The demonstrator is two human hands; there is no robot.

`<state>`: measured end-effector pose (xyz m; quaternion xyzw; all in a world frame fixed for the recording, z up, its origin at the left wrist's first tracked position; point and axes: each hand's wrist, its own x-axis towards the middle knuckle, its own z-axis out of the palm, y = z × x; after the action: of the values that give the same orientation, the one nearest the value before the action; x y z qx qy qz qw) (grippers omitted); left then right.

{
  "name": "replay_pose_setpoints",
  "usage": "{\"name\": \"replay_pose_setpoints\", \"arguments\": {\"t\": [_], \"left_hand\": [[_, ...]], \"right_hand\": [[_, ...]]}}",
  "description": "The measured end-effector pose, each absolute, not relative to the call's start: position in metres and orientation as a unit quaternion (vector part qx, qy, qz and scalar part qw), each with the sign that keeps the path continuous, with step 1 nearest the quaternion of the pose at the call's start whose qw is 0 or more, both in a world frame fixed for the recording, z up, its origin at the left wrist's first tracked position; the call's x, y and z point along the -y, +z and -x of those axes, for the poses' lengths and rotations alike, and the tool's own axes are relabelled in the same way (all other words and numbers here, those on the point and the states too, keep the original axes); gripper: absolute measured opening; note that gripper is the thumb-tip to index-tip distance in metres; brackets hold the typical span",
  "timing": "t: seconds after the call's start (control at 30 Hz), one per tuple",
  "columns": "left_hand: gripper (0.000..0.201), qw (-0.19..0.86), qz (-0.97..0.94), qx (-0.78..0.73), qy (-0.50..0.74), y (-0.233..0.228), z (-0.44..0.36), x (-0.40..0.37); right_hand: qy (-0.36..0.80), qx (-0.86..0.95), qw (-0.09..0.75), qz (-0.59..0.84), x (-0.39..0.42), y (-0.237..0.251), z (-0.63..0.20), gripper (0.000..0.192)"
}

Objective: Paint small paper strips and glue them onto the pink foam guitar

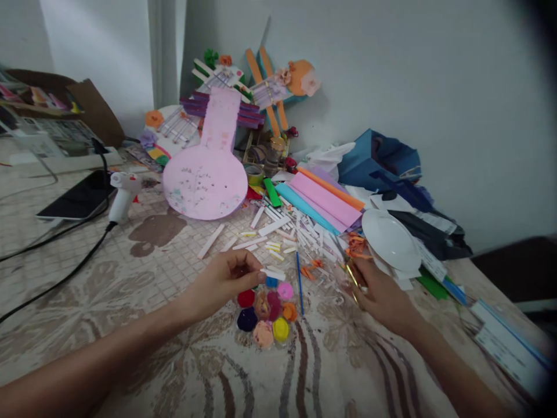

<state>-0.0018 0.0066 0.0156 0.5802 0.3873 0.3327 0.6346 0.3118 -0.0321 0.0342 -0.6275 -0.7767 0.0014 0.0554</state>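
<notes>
Pinched between the thumb and fingers of my left hand (232, 273) is a short white strip (274, 274), held just above the paint palette (263, 309). The palette's round wells carry red, pink, dark blue, orange, peach and yellow paint. My right hand (378, 290) is closed round the gold handles of a pair of scissors (353, 277), whose blades point away from me towards the scraps. Between the two hands a thin blue stick (300, 283), perhaps a paintbrush, lies on the tablecloth. Cut strips (275, 249), white and yellow, are scattered beyond the palette.
A pink guitar-shaped craft (206, 180) leans at the back, with other decorated crafts behind it. To the left are a white glue gun (125, 194) with its cable and a dark phone (76, 197). Coloured paper (326, 200), a white bowl (391, 239) and a blue bag (361, 157) lie right.
</notes>
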Motion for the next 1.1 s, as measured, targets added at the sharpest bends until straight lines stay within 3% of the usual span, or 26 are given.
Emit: {"name": "replay_pose_setpoints", "arguments": {"t": [0.1,0.17,0.5,0.77,1.1], "left_hand": [[0.021,0.634,-0.592,-0.382,0.319,0.019,-0.005,-0.007],[0.02,0.624,-0.611,-0.38,0.303,0.021,-0.01,-0.007],[0.009,0.556,-0.692,-0.367,0.278,0.032,-0.017,-0.003],[0.004,0.518,-0.719,-0.368,0.281,0.036,-0.02,-0.002],[0.011,0.586,-0.682,-0.361,0.249,0.036,-0.03,0.002]], "right_hand": [[0.03,0.819,0.011,0.572,0.054,0.046,-0.29,0.01],[0.029,0.844,0.0,0.535,0.064,0.053,-0.279,0.015],[-0.09,0.882,-0.006,0.462,0.067,0.061,-0.273,0.024],[-0.103,0.886,-0.008,0.452,0.067,0.061,-0.277,0.023],[-0.092,0.886,-0.01,0.455,0.072,0.058,-0.286,0.022]]}}
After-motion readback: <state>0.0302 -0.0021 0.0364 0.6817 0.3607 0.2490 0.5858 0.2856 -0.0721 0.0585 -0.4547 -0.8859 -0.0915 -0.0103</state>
